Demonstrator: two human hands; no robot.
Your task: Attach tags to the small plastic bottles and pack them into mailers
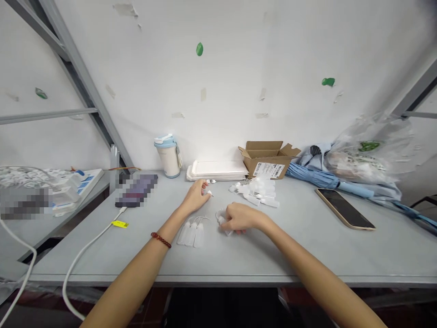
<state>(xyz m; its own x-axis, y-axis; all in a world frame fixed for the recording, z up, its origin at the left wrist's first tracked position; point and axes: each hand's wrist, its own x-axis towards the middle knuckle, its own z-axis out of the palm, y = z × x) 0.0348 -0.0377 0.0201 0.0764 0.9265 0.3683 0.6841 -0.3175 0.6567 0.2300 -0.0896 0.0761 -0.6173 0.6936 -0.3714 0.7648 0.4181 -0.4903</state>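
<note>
My left hand (196, 197) rests low over the desk, its thumb and fingers apart, beside small white pieces (213, 181). One more small white piece (210, 193) lies at the thumb tip; I cannot tell if it is touched. My right hand (241, 216) is closed with fingers bent down around a translucent plastic tag (228, 233), mostly hidden under the fingers, with a thin loop showing beside it. Between my forearms lie several similar translucent tags (190, 234) in a row, with white tops and thin loops. A loose pile of such tags (261, 189) sits beyond my right hand.
Behind the hands stand a white-and-blue cup (168, 157), a stack of white flat packs (218, 169) and an open cardboard box (264, 161). To the right are a phone (344, 209), a blue umbrella (314, 175) and a plastic bag (368, 150). A white cable (88, 246) crosses the left side.
</note>
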